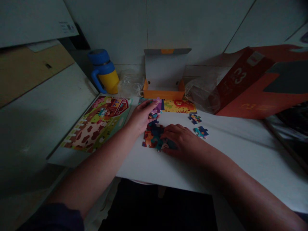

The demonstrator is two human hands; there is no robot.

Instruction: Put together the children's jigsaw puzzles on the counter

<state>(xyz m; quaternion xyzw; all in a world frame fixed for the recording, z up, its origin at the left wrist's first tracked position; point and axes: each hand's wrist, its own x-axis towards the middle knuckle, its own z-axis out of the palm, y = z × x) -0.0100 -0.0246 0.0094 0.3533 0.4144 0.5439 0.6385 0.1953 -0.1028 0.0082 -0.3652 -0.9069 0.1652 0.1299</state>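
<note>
My left hand is closed around several puzzle pieces, purple and multicoloured, with the thumb on top. Just below it on the white table lies a partly joined dark-blue puzzle, with an orange animal at its left side. Over the right side of that puzzle my right hand is bent, its fingertips on a puzzle piece with a rabbit; the palm hides part of it. Two loose bits, a multicoloured piece and a teal and blue piece, lie to the right of the hand.
A farm picture with a cow lies at left, a lion picture behind my hands. Along the wall stand a blue and yellow mug, clear plastic packaging and an open orange box. A large red box stands at right.
</note>
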